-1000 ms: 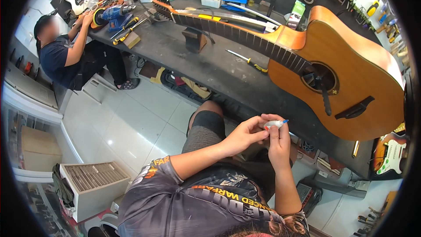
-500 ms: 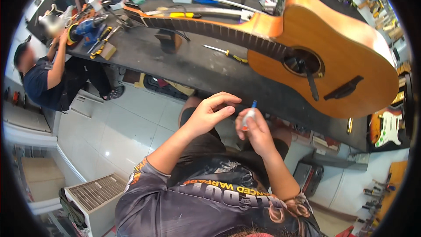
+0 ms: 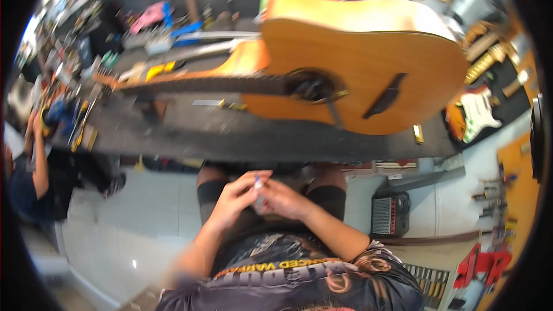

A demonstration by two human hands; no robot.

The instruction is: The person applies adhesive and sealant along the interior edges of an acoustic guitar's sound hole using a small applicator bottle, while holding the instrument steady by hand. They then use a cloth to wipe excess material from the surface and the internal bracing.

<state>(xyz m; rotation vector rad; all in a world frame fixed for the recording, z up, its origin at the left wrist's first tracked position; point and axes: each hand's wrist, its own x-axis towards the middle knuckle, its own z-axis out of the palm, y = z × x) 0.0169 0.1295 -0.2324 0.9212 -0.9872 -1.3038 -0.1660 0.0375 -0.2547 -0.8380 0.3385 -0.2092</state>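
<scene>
Over my lap, my right hand (image 3: pixel 286 201) grips a small white squeeze bottle (image 3: pixel 260 194) with a narrow blue cap (image 3: pixel 257 179). My left hand (image 3: pixel 232 200) meets it from the other side, its thumb and fingers closed around the blue cap; blur softens the exact contact. Beyond both hands, an acoustic guitar (image 3: pixel 368 69) lies on the dark workbench (image 3: pixel 201 138), its neck pointing left. A dark cable or strap hangs out of its sound hole (image 3: pixel 314 85).
A screwdriver (image 3: pixel 230 105) lies on the bench below the neck. Further left are pliers (image 3: pixel 80 118) and another person (image 3: pixel 37 173) at work. An electric guitar body (image 3: pixel 475 114) sits at the right. A red-edged case or amplifier (image 3: pixel 390 214) stands on the floor.
My hands have come together at the bottle, the left closing on its cap. The view has swung right, so bench and guitar appear shifted left.
</scene>
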